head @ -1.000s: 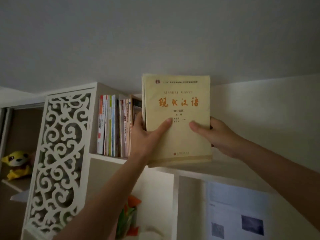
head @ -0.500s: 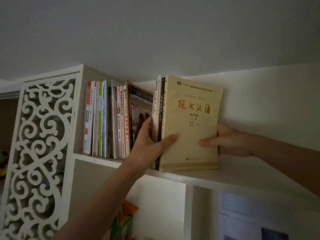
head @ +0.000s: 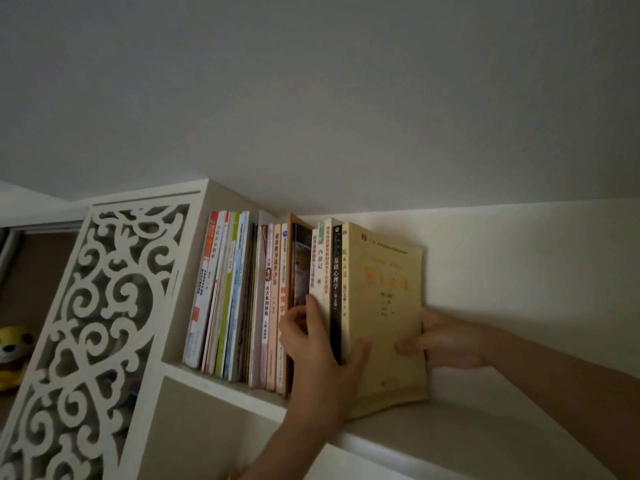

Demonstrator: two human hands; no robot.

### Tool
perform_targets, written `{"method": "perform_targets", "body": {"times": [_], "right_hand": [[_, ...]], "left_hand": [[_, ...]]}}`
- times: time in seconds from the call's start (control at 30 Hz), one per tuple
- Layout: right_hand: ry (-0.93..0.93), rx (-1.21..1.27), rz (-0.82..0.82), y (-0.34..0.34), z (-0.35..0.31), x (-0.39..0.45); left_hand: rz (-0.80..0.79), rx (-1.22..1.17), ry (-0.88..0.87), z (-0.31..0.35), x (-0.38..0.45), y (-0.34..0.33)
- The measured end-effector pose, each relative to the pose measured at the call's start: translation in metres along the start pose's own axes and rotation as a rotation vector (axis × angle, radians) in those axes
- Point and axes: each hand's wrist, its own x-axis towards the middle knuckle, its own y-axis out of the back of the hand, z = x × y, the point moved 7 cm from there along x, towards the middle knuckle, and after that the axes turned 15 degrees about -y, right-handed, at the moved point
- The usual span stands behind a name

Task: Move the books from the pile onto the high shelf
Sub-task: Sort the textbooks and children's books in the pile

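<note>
A small stack of books stands upright on the white high shelf point(head: 398, 431), its outer one a yellow book point(head: 388, 306) with orange characters, a black-spined book point(head: 336, 289) beside it. My left hand point(head: 318, 355) grips the stack's left side, fingers wrapped behind the spines and thumb on the yellow cover. My right hand point(head: 446, 341) presses the stack's right edge, thumb on the cover. A row of shelved books point(head: 239, 296) stands just to the left, with an orange-framed book point(head: 292, 271) next to the stack.
A white carved fretwork panel point(head: 104, 323) closes the shelf's left end. A yellow plush toy point(head: 14, 355) sits in the dark compartment far left. The shelf runs on to the right against the white wall point(head: 519, 271). The ceiling is close above the books.
The stack has turned so its spines face me and slid left against the shelved row. Both hands stayed on it. My view has shifted closer.
</note>
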Motion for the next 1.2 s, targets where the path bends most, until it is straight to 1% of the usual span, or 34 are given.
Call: {"method": "perform_targets", "body": {"times": [0.07, 0.13, 0.2, 0.3, 0.33, 0.37, 0.4, 0.47, 0.5, 0.53, 0.6, 0.63, 0.73, 0.8, 0.87, 1.0, 1.1, 1.2], "right_hand": [[0.011, -0.007, 0.039, 0.002, -0.001, 0.002], [0.018, 0.003, 0.128, 0.004, -0.004, 0.002], [0.013, -0.024, 0.307, 0.008, -0.006, 0.0], [0.003, -0.238, 0.699, 0.011, -0.012, -0.011], [0.005, -0.317, 0.778, 0.006, -0.015, -0.017], [0.021, -0.375, 0.802, -0.001, -0.018, -0.021], [0.034, -0.406, 0.761, -0.014, -0.02, -0.025], [0.051, -0.361, 0.589, -0.048, -0.023, -0.034], [0.045, -0.343, 0.533, -0.062, -0.023, -0.036], [0.045, -0.37, 0.519, -0.074, -0.023, -0.038], [0.039, -0.458, 0.567, -0.087, -0.022, -0.037], [0.045, -0.494, 0.598, -0.093, -0.022, -0.036], [0.055, -0.615, 0.632, -0.101, -0.023, -0.028], [0.021, -0.616, 0.613, -0.102, -0.024, -0.025], [-0.007, -0.616, 0.601, -0.102, -0.024, -0.027], [-0.034, -0.707, 0.571, -0.106, -0.018, -0.034], [-0.04, -0.719, 0.599, -0.109, -0.015, -0.034], [-0.059, -0.692, 0.625, -0.111, -0.015, -0.032]], "left_hand": [[-0.036, 0.136, -0.038, 0.004, -0.008, 0.003], [-0.052, 0.222, -0.052, 0.005, -0.013, 0.009], [-0.079, 0.239, -0.061, 0.005, -0.014, 0.013], [-0.109, 0.23, -0.075, 0.01, -0.016, 0.02], [-0.115, 0.226, -0.093, 0.013, -0.018, 0.022], [-0.131, 0.228, -0.116, 0.015, -0.019, 0.024], [-0.158, 0.232, -0.139, 0.015, -0.02, 0.026], [-0.236, 0.228, -0.17, 0.008, -0.02, 0.03], [-0.289, 0.236, -0.197, 0.004, -0.019, 0.032], [-0.349, 0.258, -0.234, 0.0, -0.019, 0.034], [-0.45, 0.306, -0.302, -0.008, -0.02, 0.034], [-0.472, 0.318, -0.315, -0.011, -0.019, 0.035], [-0.456, 0.452, -0.374, -0.011, -0.015, 0.031], [-0.445, 0.537, -0.412, -0.006, -0.012, 0.032], [-0.465, 0.539, -0.427, -0.003, -0.01, 0.034], [-0.498, 0.498, -0.472, 0.0, -0.005, 0.035], [-0.502, 0.513, -0.481, -0.007, -0.004, 0.03], [-0.496, 0.552, -0.453, -0.008, -0.002, 0.03]]}}
